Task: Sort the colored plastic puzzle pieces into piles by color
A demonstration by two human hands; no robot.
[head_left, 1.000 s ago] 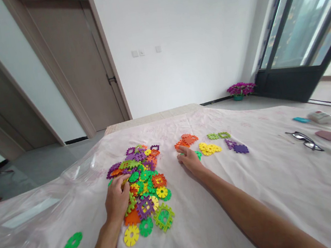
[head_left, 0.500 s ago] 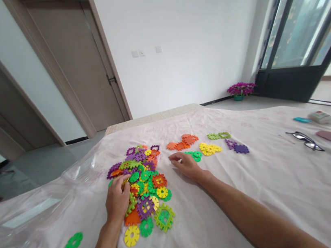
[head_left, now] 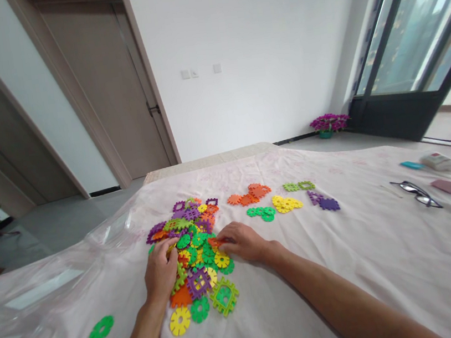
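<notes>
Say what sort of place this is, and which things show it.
Probably a room in a home: brown doors, potted magenta flowers, and colourful slotted pieces spread on a pale cloth.

no lettering or number can be read; any print on the white packet (head_left: 438, 162) is too small.

Soft, even indoor light; wide-lens lean at the margins.
Brightest patch I get is the glass door (head_left: 412, 36), upper right; wall (head_left: 260, 58) pale, evenly lit, brown door (head_left: 100, 86) duller. Faint shadow on the cloth (head_left: 393, 263) along the right forearm (head_left: 330, 288). White glare on the clear plastic (head_left: 44, 286), left. Verticals splay outward toward the top at both sides. Pieces (head_left: 198, 240) reach me in strong colour, fine edges slightly soft.
</notes>
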